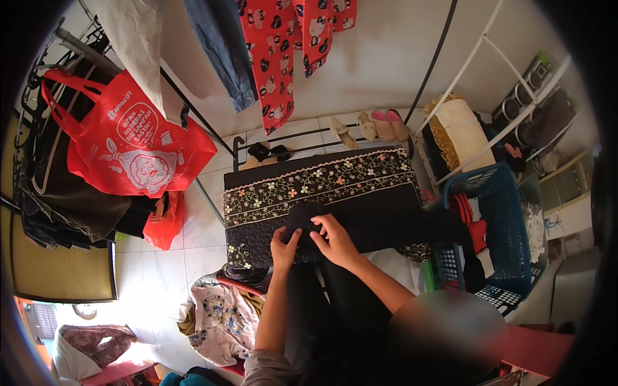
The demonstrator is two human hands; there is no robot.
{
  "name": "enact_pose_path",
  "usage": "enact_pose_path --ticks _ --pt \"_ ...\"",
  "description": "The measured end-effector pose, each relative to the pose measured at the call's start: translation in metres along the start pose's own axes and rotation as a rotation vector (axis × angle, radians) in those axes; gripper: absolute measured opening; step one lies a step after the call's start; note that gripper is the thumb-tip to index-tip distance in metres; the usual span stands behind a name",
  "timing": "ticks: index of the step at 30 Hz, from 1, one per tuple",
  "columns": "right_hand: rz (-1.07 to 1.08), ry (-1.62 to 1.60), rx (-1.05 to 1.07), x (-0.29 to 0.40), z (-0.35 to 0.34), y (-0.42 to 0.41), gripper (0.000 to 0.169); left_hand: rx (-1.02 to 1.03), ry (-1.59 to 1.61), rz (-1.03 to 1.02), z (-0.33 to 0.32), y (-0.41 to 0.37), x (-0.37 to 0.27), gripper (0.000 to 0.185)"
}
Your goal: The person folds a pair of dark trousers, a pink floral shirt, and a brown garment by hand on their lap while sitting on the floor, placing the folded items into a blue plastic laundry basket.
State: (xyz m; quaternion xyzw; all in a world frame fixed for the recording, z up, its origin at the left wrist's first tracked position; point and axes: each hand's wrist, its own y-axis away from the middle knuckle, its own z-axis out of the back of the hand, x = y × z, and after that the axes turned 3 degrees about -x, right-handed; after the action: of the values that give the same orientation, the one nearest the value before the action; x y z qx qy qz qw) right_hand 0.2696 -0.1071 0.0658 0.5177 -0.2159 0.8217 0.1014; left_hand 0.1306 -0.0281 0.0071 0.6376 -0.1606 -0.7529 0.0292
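A black garment (381, 227) lies across a board or table covered with a black floral embroidered cloth (289, 190); its right part hangs into a blue plastic basket. My left hand (285, 246) pinches the garment's left end between thumb and fingers. Beside it, my right hand (333, 241) rests at the same end with its fingers bent and parted; whether it grips any fabric cannot be told. The dark cloth hides the garment's folds and its exact kind.
The blue plastic basket (516, 231) with clothes stands at the right. A red shopping bag (145, 140) hangs from a rack at the left. Shoes (384, 128) stand on a rack behind the board. Red patterned trousers (277, 62) hang above. A floral garment (224, 318) lies lower left.
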Motion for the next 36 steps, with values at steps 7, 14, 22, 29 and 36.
enact_pose_path --ticks 7,14,22,29,36 --pt "-0.308 -0.178 -0.019 -0.012 0.014 0.006 0.047 -0.071 0.080 -0.325 -0.037 0.032 -0.021 0.045" --pt "-0.576 -0.358 -0.097 -0.028 0.060 0.009 0.070 0.067 -0.304 -0.819 -0.085 0.078 -0.052 0.056" --pt "-0.702 -0.453 -0.303 -0.052 0.099 0.032 0.047 0.211 -0.603 -0.855 -0.080 0.074 -0.043 0.062" --pt "-0.358 0.100 -0.394 -0.101 0.099 0.056 0.039 0.383 -0.426 -0.835 -0.087 0.072 -0.043 0.052" --pt "-0.399 0.121 -0.369 -0.096 0.102 0.057 0.037 0.217 -0.500 -0.214 -0.109 0.047 -0.038 0.069"
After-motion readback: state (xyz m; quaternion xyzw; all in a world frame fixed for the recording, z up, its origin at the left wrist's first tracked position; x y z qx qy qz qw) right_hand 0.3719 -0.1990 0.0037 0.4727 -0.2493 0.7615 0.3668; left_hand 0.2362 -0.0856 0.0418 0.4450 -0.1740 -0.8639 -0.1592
